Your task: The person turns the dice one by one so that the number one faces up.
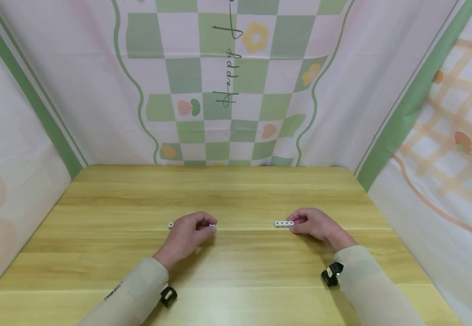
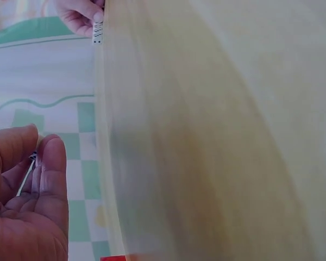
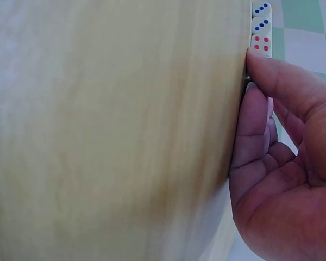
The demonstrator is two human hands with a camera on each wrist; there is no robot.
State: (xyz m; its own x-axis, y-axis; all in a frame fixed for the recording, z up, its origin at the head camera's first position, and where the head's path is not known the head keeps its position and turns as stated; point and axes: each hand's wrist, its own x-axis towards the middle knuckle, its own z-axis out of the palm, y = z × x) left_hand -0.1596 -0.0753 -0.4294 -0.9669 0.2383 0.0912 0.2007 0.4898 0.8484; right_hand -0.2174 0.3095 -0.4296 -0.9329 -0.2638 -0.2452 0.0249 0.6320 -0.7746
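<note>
My left hand [image 1: 187, 235] pinches a small white die [image 1: 212, 224] between thumb and fingertips, at the table's left middle. In the left wrist view the fingers hide most of that die. A single white die [image 1: 171, 225] lies just left of this hand. Over on the right, a straight row of several white dice [image 1: 282, 224] stands on the table. My right hand [image 1: 317, 225] grips the row's right end with thumb and fingers. In the right wrist view the dice [image 3: 261, 25] show blue and red pips, and the thumb covers the end die.
The wooden table [image 1: 236, 271] spreads under both hands. Patterned cloth hangs behind it, with a checked panel [image 1: 219, 77], and at both sides. A black wrist device [image 1: 169, 296] sits at each sleeve. Something red [image 2: 114, 258], unidentifiable, shows at the left wrist view's bottom edge.
</note>
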